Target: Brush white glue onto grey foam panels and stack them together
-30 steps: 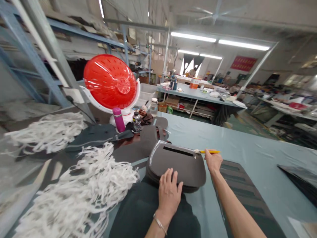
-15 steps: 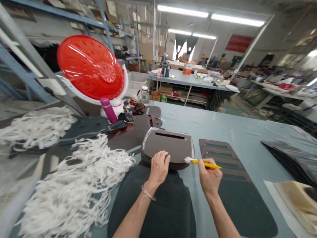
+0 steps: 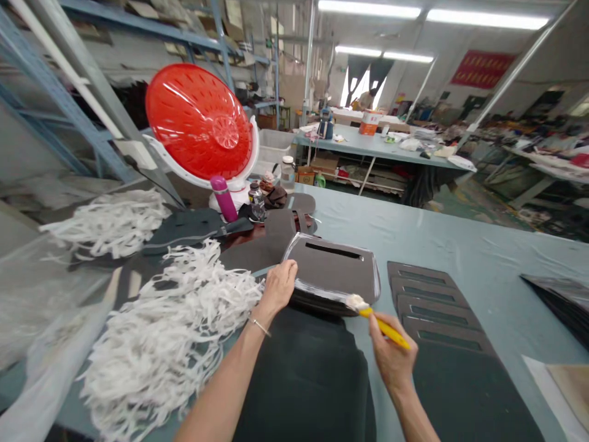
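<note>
Brush: one yellow-handled brush, in your right hand; your fingers and thumb grasp the handle, and the pale bristles lie ahead of your fingertips, at the near right edge of the stack.
Slotted panel stack: one dark stack in front of you, its layers too close to count; one long slot shows near the far edge of the top panel, and white coating borders the top.
Left hand: your left hand lies at the near left corner of the stack, fingertips on its edge; you cannot tell here whether the fingers pinch it or just rest. One bracelet circles that wrist.
Overlapping panels: four slots show in the fanned panels, to the right of the stack and beyond your right hand, well apart from your left fingers.
White strips: two heaps, a large one beside your left forearm and a smaller one farther off.
Containers: one purple flask, one dark-capped bottle and one white-lidded jar, past the strips.
Red slotted bowl: one, tilted in a white frame behind the flask.
</note>
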The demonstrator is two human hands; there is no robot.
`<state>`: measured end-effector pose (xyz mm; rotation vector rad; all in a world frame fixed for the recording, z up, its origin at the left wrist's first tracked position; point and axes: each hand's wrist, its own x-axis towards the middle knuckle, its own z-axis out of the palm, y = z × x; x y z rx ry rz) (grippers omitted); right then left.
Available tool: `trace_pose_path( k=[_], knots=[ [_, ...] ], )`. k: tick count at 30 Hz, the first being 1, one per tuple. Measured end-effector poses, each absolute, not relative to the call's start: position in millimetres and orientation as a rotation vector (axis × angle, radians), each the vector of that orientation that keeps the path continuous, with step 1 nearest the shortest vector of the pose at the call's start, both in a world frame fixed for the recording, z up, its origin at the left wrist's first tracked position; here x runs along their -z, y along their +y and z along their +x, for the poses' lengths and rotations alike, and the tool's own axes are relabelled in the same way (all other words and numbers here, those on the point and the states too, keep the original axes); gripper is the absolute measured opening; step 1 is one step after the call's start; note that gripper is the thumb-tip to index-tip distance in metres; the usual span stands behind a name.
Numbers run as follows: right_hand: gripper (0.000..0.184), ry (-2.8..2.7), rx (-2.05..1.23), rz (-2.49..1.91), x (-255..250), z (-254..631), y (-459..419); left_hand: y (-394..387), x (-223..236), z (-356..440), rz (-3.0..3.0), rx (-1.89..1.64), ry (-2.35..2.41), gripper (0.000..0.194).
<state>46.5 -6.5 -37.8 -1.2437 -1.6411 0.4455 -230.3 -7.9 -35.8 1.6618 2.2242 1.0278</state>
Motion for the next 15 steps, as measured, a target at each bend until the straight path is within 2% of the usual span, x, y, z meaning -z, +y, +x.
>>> trace_pose_path(
  k=[4, 10, 13, 15],
  knots=[
    [0.024, -1.408, -0.213, -1.456, 17, 77, 19, -1, 27, -205, 1.746, -0.909, 2.419, 0.033],
    [0.030, -1.507, -0.752, -1.061, 3, -69, 75, 9, 31, -151, 1.898, -0.854, 2.401, 0.030],
    [0.029, -1.645, -0.865, -1.012, 13, -118, 93, 8, 40, -143, 1.909, -0.807, 2.398, 0.036],
    [0.030, -1.679, -0.843, -1.071, 22, -110, 101, 7, 44, -143, 1.897, -0.826, 2.414, 0.035]
  ],
)
